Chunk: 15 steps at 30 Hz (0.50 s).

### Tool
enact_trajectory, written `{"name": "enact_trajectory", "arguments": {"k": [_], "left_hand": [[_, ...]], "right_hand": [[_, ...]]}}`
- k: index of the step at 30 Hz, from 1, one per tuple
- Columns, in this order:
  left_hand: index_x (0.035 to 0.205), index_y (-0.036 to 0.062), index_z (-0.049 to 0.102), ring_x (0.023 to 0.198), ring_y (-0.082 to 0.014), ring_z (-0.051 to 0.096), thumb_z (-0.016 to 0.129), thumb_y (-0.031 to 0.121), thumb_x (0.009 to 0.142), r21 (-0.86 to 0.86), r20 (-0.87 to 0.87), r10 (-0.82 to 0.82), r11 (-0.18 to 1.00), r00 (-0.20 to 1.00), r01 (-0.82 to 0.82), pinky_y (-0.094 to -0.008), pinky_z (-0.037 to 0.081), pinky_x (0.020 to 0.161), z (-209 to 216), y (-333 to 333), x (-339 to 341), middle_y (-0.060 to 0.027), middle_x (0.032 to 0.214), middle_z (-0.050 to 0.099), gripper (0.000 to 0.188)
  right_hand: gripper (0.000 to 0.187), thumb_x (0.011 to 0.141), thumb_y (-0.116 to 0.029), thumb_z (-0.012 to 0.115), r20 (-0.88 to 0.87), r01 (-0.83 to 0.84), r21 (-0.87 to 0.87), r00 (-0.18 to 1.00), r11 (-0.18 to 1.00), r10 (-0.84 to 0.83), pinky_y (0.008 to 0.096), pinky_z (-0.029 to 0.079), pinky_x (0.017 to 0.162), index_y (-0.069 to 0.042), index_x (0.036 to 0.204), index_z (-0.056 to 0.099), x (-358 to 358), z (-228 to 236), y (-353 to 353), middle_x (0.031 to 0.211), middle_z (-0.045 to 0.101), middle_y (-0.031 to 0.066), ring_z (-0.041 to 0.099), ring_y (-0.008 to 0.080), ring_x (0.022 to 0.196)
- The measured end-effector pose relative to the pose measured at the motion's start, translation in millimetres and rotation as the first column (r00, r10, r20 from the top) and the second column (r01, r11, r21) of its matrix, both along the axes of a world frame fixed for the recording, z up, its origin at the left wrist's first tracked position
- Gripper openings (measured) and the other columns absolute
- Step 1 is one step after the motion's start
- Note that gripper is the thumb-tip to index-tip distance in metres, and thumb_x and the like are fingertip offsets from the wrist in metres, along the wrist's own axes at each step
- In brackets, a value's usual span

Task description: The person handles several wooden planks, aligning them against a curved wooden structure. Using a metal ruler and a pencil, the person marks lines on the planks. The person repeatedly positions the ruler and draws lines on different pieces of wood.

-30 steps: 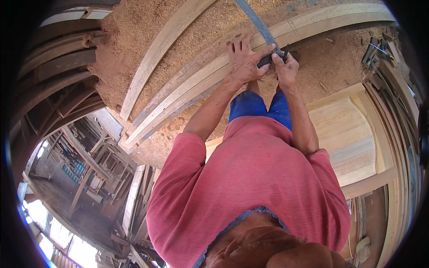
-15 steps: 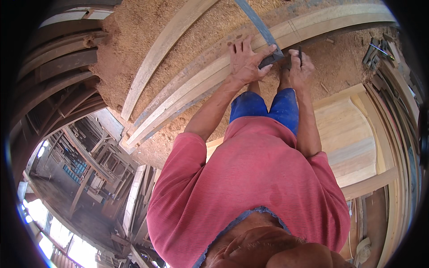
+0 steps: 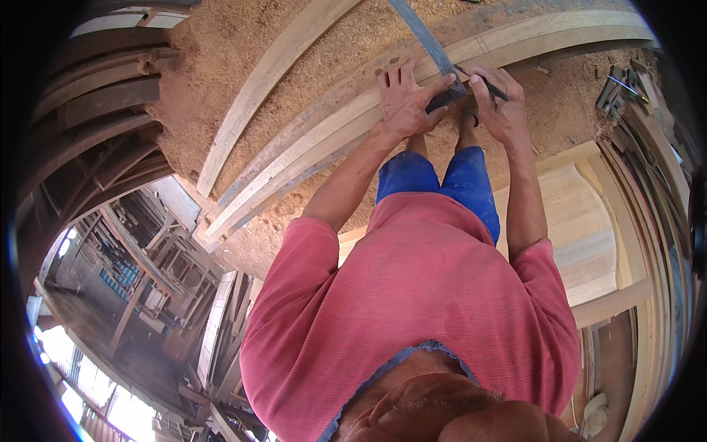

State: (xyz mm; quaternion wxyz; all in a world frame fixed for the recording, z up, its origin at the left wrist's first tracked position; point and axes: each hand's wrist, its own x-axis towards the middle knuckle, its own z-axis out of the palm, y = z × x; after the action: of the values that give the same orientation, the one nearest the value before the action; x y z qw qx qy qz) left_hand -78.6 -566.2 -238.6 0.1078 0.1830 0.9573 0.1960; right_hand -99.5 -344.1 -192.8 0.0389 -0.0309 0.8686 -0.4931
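Observation:
A try square with a dark stock [image 3: 451, 94] and a blue-grey blade [image 3: 421, 31] lies across a long pale wooden board [image 3: 335, 131]. My left hand [image 3: 403, 104] holds the stock against the board's near edge, some fingers spread over the wood and the thumb along the stock. My right hand [image 3: 507, 110] is closed on a dark pencil [image 3: 496, 91], its tip at the board beside the blade. Thin pencil lines cross the board a little to the right of the square.
A curved wooden piece [image 3: 258, 88] lies on sawdust [image 3: 195, 55] beyond the board. Dark curved timbers [image 3: 88, 110] are stacked at the left. A pale wooden panel [image 3: 567, 221] and several long strips [image 3: 648, 191] stand at the right. Offcuts [image 3: 622, 88] lie at the far right.
My right hand has moved slightly right and turned, bringing the pencil tip to the board beside the blade. My left hand and the square stay in place.

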Motion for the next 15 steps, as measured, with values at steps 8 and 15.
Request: {"name": "enact_trajectory", "arguments": {"k": [8,15], "left_hand": [[0.145,0.0521,0.063,0.138,-0.046,0.04,0.088,0.048,0.079,0.006,-0.007,0.001,1.0,1.0,-0.001,-0.0629,0.027,0.114,0,0,-1,-0.0256,0.15,0.046,0.071],[0.145,0.0523,0.063,0.136,-0.0451,0.042,0.088,0.048,0.078,-0.016,-0.016,-0.006,1.0,1.0,0.006,-0.0612,0.029,0.112,1,0,0,-0.0257,0.148,0.047,0.072]], "right_hand": [[0.018,0.103,-0.014,0.066,-0.06,-0.005,-0.022,0.998,1.0,0.003,0.0416,0.057,0.086,-0.002,0.113,0.077,15,2,7,0.105,0.077,0.016,0.072,0.0332,0.095],[0.021,0.103,-0.016,0.069,0.049,0.023,-0.016,0.999,1.0,-0.022,0.0411,0.056,0.084,-0.005,0.117,0.078,12,5,13,0.105,0.078,0.0164,0.071,0.0336,0.094]]}}
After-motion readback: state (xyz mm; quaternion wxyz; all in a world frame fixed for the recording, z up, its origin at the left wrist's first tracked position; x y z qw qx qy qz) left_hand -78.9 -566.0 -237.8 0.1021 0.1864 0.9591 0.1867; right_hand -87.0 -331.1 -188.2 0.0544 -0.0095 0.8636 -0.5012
